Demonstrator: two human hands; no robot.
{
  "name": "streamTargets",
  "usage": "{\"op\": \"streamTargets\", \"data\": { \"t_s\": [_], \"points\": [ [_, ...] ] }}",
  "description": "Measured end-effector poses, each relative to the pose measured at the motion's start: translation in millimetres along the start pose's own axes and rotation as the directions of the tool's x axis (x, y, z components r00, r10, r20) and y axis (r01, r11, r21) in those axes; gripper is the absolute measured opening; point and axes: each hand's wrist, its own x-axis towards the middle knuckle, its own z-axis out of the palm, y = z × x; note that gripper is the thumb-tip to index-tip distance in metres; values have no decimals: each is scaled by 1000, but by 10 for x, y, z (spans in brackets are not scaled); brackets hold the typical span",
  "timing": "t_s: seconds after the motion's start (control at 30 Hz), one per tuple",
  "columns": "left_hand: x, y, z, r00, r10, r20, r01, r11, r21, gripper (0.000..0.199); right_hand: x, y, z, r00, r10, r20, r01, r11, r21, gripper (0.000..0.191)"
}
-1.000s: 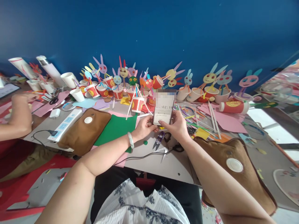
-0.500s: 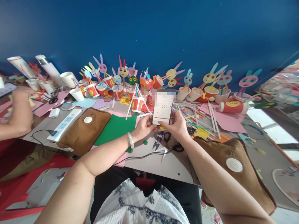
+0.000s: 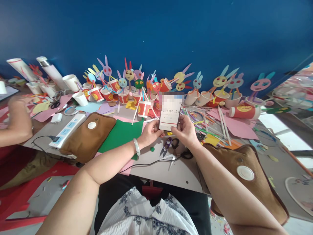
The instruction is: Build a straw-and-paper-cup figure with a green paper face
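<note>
A phone [image 3: 169, 114] stands tilted up above the table, its screen lit and showing digits that end in 02:20. My left hand [image 3: 152, 133] grips its lower left edge. My right hand [image 3: 186, 131] holds the right edge, with the thumb over the bottom of the screen. Just below the phone lie small purple-handled scissors [image 3: 166, 145]. Green paper [image 3: 124, 133] is spread to the left of my left hand. A red paper cup [image 3: 143, 109] with white strips stands behind that hand.
Rabbit-faced cup figures [image 3: 195, 94] line the blue wall. Brown pouches [image 3: 89, 138] lie on both sides. A white power strip [image 3: 69, 129] and a black cable [image 3: 149, 162] are on the table. Another person's arm [image 3: 19, 120] rests at the left.
The timer digits went from 02:19 to 02:20. My right thumb shifted slightly right on the screen. The other person's hand at the left moved a little.
</note>
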Motion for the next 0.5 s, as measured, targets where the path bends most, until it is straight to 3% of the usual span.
{"op": "streamTargets", "data": {
  "t_s": [0.5],
  "points": [
    [9,-37,3,1000,18,6,-18,1000,-13,29,-3,-19,-15,1000,9,22,-9,1000,-19,34]
  ]
}}
